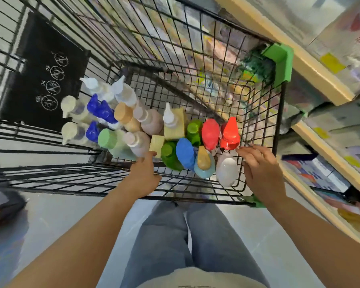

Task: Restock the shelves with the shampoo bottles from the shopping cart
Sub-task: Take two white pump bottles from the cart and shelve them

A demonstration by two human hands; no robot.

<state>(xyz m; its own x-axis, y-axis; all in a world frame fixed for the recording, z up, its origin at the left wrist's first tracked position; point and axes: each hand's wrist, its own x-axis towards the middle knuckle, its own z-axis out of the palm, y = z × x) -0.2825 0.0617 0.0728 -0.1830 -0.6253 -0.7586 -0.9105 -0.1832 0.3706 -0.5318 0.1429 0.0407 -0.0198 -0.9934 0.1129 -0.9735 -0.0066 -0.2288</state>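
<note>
**Both hands at the near rim of the bottle-filled cart**

The black wire shopping cart fills the upper middle of the head view, with the shelves running along its side from 1 o'clock down to 4 o'clock. The shampoo bottles stand upright and packed together on the cart floor, in a band from 9 o'clock of the basket across to its near corner at 3 o'clock. At the 3 o'clock end stand two red bottles side by side; just nearer the person are a white bottle, a pale blue one with a tan cap, a blue-capped bottle and a green bottle.

The left hand reaches over the near rim at about 6 o'clock of the basket; its fingers curl downward over the wire, beside the green bottle, but the blur keeps me from telling whether they grip the rim or a bottle. The right hand hovers at 4 o'clock of the basket, fingers spread and relaxed, holding nothing, its fingertips just beside the base of the red bottles and the top of the white bottle.

The person's legs in grey jeans stand directly below the cart, on a pale floor.
</note>
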